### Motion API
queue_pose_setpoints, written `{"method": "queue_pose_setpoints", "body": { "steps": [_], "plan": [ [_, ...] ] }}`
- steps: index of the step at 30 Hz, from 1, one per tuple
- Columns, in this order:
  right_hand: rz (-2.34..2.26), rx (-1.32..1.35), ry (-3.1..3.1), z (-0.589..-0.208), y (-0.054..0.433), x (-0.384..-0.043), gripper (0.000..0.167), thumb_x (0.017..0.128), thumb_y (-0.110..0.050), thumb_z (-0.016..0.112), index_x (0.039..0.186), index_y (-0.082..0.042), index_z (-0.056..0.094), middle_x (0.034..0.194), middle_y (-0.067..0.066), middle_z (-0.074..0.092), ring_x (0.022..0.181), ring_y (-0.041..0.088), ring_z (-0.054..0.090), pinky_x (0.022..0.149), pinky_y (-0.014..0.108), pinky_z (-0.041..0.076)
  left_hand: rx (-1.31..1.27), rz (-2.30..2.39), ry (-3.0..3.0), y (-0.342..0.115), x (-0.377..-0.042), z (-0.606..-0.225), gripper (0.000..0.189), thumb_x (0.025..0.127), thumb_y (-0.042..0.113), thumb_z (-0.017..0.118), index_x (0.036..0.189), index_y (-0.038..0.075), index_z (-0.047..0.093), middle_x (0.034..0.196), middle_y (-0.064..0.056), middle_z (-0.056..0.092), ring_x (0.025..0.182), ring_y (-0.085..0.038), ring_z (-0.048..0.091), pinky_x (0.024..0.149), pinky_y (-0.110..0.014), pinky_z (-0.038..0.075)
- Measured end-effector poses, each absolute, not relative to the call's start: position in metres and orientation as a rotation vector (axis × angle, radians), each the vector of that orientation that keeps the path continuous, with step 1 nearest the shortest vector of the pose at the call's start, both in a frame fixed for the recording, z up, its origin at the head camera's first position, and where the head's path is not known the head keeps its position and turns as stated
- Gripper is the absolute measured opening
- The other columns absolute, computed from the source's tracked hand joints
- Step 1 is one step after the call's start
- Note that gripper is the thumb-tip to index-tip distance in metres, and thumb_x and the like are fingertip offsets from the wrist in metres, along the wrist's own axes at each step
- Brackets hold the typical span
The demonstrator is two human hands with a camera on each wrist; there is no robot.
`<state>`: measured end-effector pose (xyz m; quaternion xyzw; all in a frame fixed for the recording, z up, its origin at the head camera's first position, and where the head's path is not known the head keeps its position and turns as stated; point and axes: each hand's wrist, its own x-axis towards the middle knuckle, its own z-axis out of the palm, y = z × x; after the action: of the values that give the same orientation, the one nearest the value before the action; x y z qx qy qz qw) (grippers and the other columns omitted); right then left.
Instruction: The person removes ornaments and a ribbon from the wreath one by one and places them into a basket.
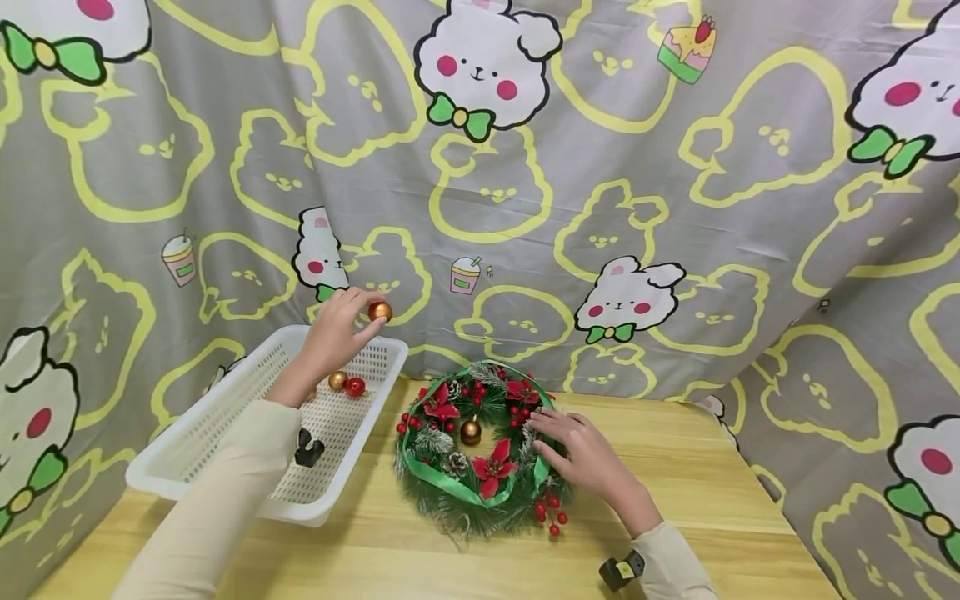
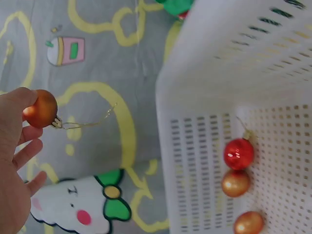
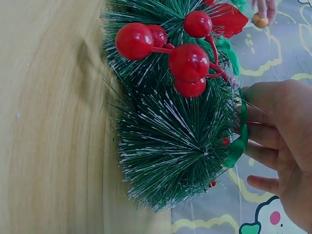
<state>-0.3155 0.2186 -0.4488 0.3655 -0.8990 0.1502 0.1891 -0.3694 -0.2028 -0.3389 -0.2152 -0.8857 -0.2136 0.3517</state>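
My left hand point(image 1: 341, 329) is raised over the far end of a white basket point(image 1: 142, 467). It pinches a copper-gold Christmas ball point(image 2: 43, 109) between thumb and fingers, and a gold hanging loop point(image 2: 87, 125) sticks out from the ball's cap. On the table lies a green Christmas wreath point(image 3: 165, 131) with red berries, red flowers, pine cones and a green ribbon point(image 1: 450, 483). Another gold ball point(image 1: 471, 432) sits at the wreath's middle. My right hand point(image 1: 588, 458) rests on the wreath's right side, its fairly straight fingers touching it by the ribbon; some fingertips are hidden.
Inside the basket are a red ball point(image 2: 239, 154) and gold balls point(image 2: 236, 183), plus a small black object point(image 1: 308, 448) seen past the left sleeve. A black device point(image 1: 622, 572) is by the right cuff. Patterned grey cloth point(image 1: 495, 200) hangs behind the wooden table point(image 1: 675, 475).
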Motion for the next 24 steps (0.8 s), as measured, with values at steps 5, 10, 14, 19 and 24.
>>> {"method": "queue_pose_setpoints", "body": {
  "steps": [5,10,14,19,24],
  "plan": [
    [0.426,1.025,-2.541,-0.448,0.219,-0.316,0.038,0.098,-0.027,0.068,0.133,-0.01,0.069,0.139,0.012,0.065,0.134,0.032,0.058,0.106,0.06,0.045,-0.516,-0.587,-2.318,-0.215,-0.37,-0.352,0.029,0.096,0.014,0.071,0.121,0.001,0.067,0.114,-0.018,0.066,0.105,-0.038,0.057,0.092,-0.056,0.044],
    [0.422,1.032,-2.535,-0.448,0.218,-0.314,0.039,0.097,-0.026,0.069,0.132,-0.009,0.069,0.138,0.013,0.066,0.133,0.034,0.059,0.104,0.061,0.046,-0.446,-0.614,-2.326,-0.228,-0.372,-0.369,0.029,0.095,0.013,0.071,0.121,0.0,0.067,0.117,-0.021,0.066,0.11,-0.041,0.058,0.095,-0.061,0.044],
    [0.414,1.027,-2.549,-0.448,0.218,-0.313,0.039,0.098,-0.027,0.068,0.133,-0.009,0.068,0.139,0.013,0.065,0.134,0.034,0.058,0.105,0.06,0.045,-0.38,-0.627,-2.348,-0.239,-0.376,-0.383,0.031,0.096,0.013,0.07,0.123,-0.003,0.066,0.12,-0.023,0.065,0.115,-0.043,0.057,0.099,-0.061,0.043],
    [0.404,1.018,-2.556,-0.447,0.218,-0.313,0.039,0.099,-0.028,0.067,0.134,-0.011,0.068,0.14,0.01,0.065,0.135,0.032,0.057,0.106,0.059,0.045,-0.266,-0.667,-2.435,-0.25,-0.376,-0.395,0.034,0.099,0.016,0.066,0.127,-0.003,0.063,0.122,-0.025,0.062,0.113,-0.044,0.054,0.098,-0.06,0.042],
    [0.403,1.02,-2.55,-0.447,0.218,-0.312,0.038,0.099,-0.028,0.066,0.133,-0.012,0.069,0.141,0.01,0.064,0.136,0.032,0.056,0.106,0.06,0.045,-0.171,-0.642,-2.5,-0.26,-0.375,-0.408,0.035,0.1,0.017,0.064,0.128,-0.003,0.062,0.125,-0.026,0.06,0.119,-0.047,0.051,0.102,-0.062,0.039]
  ]
}}
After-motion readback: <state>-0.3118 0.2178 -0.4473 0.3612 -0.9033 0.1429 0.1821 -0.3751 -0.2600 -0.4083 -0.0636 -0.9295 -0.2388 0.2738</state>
